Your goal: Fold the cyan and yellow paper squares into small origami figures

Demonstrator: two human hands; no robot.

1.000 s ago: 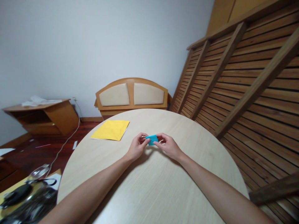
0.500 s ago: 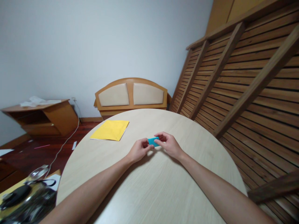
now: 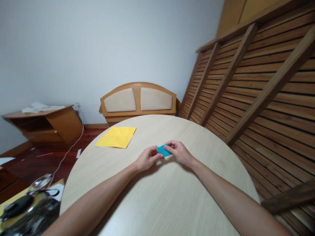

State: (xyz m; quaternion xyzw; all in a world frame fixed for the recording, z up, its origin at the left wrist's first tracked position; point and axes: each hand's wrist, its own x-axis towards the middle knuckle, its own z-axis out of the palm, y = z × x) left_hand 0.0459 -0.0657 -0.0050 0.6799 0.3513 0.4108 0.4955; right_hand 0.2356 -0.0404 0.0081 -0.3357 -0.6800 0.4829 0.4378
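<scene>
Pale wall (image 3: 118, 49) behind, slatted wooden panel (image 3: 242, 95) slanting at right, and here's the round desk (image 3: 157, 200), yellow paper (image 3: 116, 137) lying far left, seemingly parked clear of the hands. Over the middle, left hand (image 3: 146, 159) and right hand (image 3: 180, 153) pinch opposite ends of one small blue piece (image 3: 161, 150), likely steadying it.

The head camera looks forward and down over the table (image 3: 162, 203)

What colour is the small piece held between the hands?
The small piece is bright turquoise blue, seen in the head view.
</scene>
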